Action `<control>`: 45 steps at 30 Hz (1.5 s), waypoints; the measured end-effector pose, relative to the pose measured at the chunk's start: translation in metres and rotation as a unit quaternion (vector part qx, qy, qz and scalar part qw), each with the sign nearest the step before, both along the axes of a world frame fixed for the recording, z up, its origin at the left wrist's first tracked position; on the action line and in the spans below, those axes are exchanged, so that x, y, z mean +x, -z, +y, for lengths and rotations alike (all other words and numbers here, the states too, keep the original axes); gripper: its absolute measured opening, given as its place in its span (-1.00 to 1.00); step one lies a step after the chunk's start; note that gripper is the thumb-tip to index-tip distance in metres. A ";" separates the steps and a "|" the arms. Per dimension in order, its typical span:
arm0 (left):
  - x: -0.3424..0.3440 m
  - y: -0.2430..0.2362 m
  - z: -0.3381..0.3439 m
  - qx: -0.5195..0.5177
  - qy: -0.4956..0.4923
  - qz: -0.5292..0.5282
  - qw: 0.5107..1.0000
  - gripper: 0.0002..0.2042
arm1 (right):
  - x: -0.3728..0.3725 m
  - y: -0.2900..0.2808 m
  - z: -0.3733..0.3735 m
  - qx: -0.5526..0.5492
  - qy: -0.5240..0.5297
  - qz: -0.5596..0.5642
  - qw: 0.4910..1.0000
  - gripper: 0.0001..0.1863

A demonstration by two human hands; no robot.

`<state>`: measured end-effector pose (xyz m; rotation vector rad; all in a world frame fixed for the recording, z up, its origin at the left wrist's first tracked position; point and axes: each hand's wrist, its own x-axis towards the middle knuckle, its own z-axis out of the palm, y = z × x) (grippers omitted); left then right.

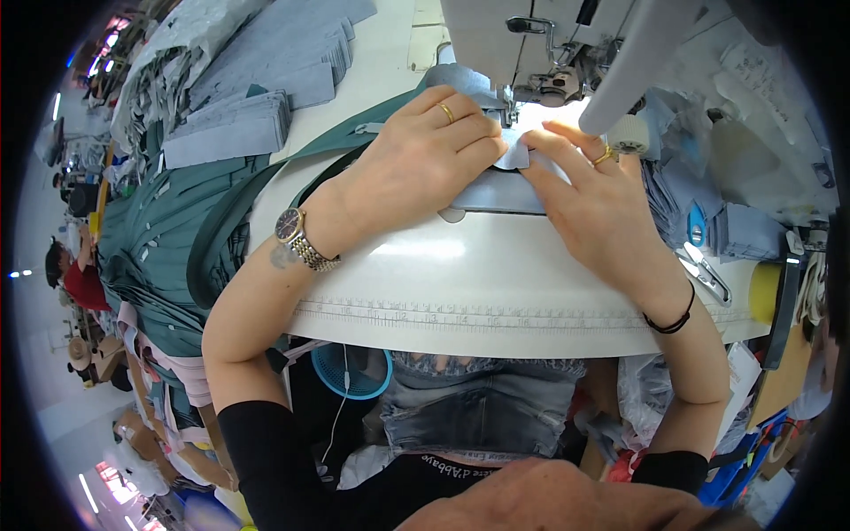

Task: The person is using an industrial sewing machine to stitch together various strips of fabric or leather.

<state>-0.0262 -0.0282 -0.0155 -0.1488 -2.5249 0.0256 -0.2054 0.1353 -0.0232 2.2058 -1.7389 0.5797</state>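
Note:
A white sewing machine (pixel 478 35) has its metal presser foot (pixel 510 111) over a small light grey-blue fabric piece (pixel 513 155). My left hand (pixel 434 146), with a watch and ring, is closed with fingertips on that piece, just left of the foot. My right hand (pixel 589 208), also ringed, pinches the piece's right side, its index finger stretched beside the foot. A long dark green strip (pixel 312 142) passes under my left hand. Below both hands lies the metal plate (pixel 496 196) of the machine, partly hidden.
Grey fabric stacks (pixel 226 133) sit at upper left, green fabric (pixel 150 230) hangs at left. Thread snips (pixel 708 279), a blue cutter (pixel 696 228) and yellow object (pixel 761 292) lie right. A blue basket (pixel 372 372) is below the table edge (pixel 469 341). A person in red (pixel 81 283) is far left.

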 end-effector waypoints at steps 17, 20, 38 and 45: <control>-0.009 0.005 -0.015 -0.015 0.014 0.019 1.000 -0.74 | 0.000 -0.005 -0.003 0.056 0.018 -0.015 0.998 -0.53; -0.010 0.007 -0.017 -0.022 0.012 0.023 0.999 -0.82 | -0.002 -0.001 -0.004 0.031 0.010 -0.021 0.999 -0.53; -0.013 0.002 -0.028 -0.089 -0.044 -0.030 0.995 -0.81 | 0.000 0.004 -0.002 0.012 0.026 0.009 1.000 -0.50; -0.016 0.004 -0.034 -0.077 -0.058 -0.022 0.995 -0.82 | 0.001 0.003 -0.002 0.011 0.012 0.024 1.000 -0.51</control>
